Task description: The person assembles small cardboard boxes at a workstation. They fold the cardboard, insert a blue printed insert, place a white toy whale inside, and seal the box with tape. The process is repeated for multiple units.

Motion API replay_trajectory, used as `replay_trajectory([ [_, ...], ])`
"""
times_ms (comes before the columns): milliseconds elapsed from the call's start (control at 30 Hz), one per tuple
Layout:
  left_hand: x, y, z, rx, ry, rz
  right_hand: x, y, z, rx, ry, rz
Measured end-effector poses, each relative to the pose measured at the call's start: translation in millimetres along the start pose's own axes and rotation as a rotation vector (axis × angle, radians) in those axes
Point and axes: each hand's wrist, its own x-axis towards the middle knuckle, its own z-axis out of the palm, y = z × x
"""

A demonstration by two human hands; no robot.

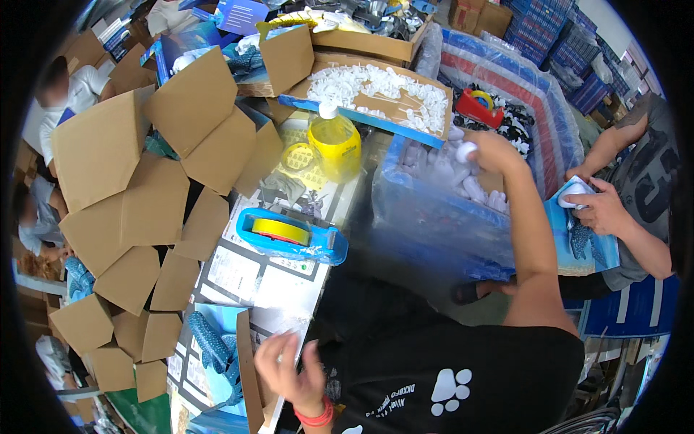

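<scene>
Landmark: the blue tape dispenser [329, 249] on the table. My right hand [497, 153] is at the plastic-lined bin [434, 217], beyond the dispenser and to its right. Its fingers appear clamped on a rounded white piece [466, 152] at the bin's mouth; the far fingertips are hidden, so I cannot tell how deep the grip is. More pale pieces [423, 159] lie heaped in the bin.

My left hand [295, 372] is on the near side of the dispenser, fingers apart, holding nothing, beside a cardboard flap [249, 369]. A blue spotted toy [210, 340] lies just left of that flap, also nearer me than the dispenser.

Judgement: best to pinch one piece only and lift it straight up, clear of the loose plastic. The parts tray [394, 129], beyond the dispenser, overhangs the bin's edge; a sideways pull risks knocking it.
</scene>
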Motion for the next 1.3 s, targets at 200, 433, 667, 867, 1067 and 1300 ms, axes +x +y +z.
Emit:
replay_trajectory([
  [200,37.1,26.6,57.4,-0.569,-0.201,0.065,-113.4,-77.6,-68.3,0.544,0.154,-0.606],
  [433,44.7,40.8,82.5,-0.775,0.006,-0.024,-76.3,-217.7,-46.7,0.818,-0.320,-1.324],
  [667,-4.6,14.2,57.3,-1.524,-0.150,-0.909,167.1,-148.3,-66.7,0.771,0.282,-0.495],
  [867,-33.1,16.0,38.2,-1.382,0.165,-0.916,260.1,-181.1,-26.5,0.423,0.010,-0.433],
  [1067,-67.0,7.9,36.5,-1.345,0.098,-0.690,293.1,-151.2,2.4,0.321,0.247,-0.351],
  [1300,-72.0,-11.0,40.0,-1.195,-0.044,-0.647,304.0,-148.7,-6.5,0.261,0.287,-0.312],
])
